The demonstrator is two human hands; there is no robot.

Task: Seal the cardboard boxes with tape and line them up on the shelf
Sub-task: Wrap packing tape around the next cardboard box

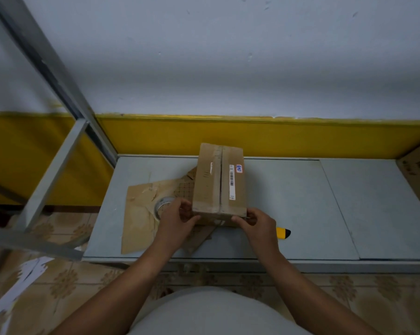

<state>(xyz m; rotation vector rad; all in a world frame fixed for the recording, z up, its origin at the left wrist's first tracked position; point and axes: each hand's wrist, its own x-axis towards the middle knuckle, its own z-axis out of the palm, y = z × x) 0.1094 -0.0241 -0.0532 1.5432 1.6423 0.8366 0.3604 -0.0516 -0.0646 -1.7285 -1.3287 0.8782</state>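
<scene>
The grey shelf (288,201) runs along a white and yellow wall, with a metal frame (56,163) rising at its left end. A flat cardboard sheet (139,213) lies on the shelf's left part. The box (218,182) rests partly on that sheet, its 2 top flaps meeting in a middle seam, a barcode label (235,180) on the right flap. A 2nd box (419,175) sits at the far right edge. The left hand (177,218) grips the box's near left corner with curled fingers; the right hand (257,223) pinches its near right corner. A tape roll (161,205) lies just beside the left hand. A yellow knife (283,233) pokes out beyond the right hand.
</scene>
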